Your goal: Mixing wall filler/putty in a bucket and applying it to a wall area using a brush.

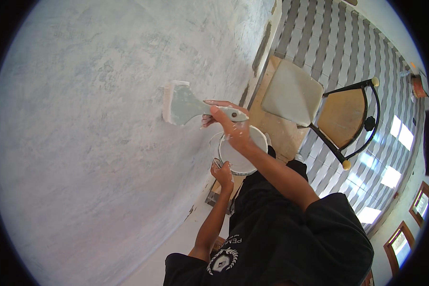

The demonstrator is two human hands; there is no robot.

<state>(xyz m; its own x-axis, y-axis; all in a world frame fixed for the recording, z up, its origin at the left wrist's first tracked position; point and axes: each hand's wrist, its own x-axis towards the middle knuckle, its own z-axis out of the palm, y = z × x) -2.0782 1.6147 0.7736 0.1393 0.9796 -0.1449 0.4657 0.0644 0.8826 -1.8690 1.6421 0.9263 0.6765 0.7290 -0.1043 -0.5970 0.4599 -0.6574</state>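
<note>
My right hand [233, 126] is closed around the handle of a wide, pale grey-green paintbrush [186, 105]. The brush's bristles are loaded with white paint and meet the patchy grey-white wall [95, 124] on the left. Below it, my left hand [223, 172] grips the rim of a round white bucket [263, 143], its fingers partly hidden. White paint [233, 153] shows inside the bucket, whose far side is partly covered by my right hand and wrist. Specks of white paint mark both hands.
A metal-framed chair with a pale seat [293, 90] and a tan backrest [345, 118] stands to the right. Beneath it lies a wooden board [283, 131] on the striped tile floor [314, 28]. Wood-framed windows [399, 248] are at the far lower right.
</note>
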